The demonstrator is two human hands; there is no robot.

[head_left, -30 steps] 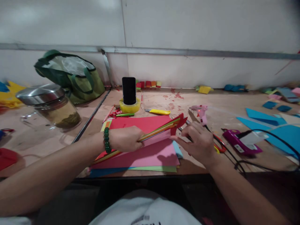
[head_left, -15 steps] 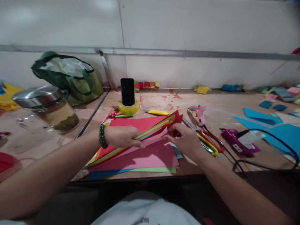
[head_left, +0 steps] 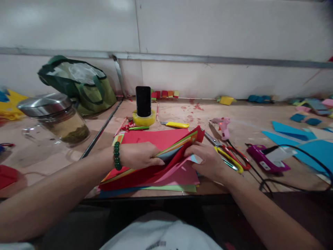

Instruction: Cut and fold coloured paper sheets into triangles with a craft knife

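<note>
A stack of coloured paper sheets (head_left: 156,137) lies on the wooden table (head_left: 247,114) in front of me. My left hand (head_left: 140,155), with a green bead bracelet on its wrist, grips the upper sheets and holds them lifted. My right hand (head_left: 208,160) is closed on the right corner of the lower sheets, pink and red, under the lifted part. Red-and-yellow scissors (head_left: 230,156) lie just right of my right hand.
A phone (head_left: 143,100) stands in a yellow tape roll (head_left: 143,119). A yellow utility knife (head_left: 177,124), a pink glue gun (head_left: 223,126) and a purple tool with black cable (head_left: 265,158) lie nearby. A glass jar (head_left: 56,118) and green bag (head_left: 78,83) stand left. Blue paper pieces (head_left: 312,146) lie right.
My right hand has moved left from the scissors to the stack's right corner and taken hold of the lower sheets. More red sheets have dropped from the lifted bundle.
</note>
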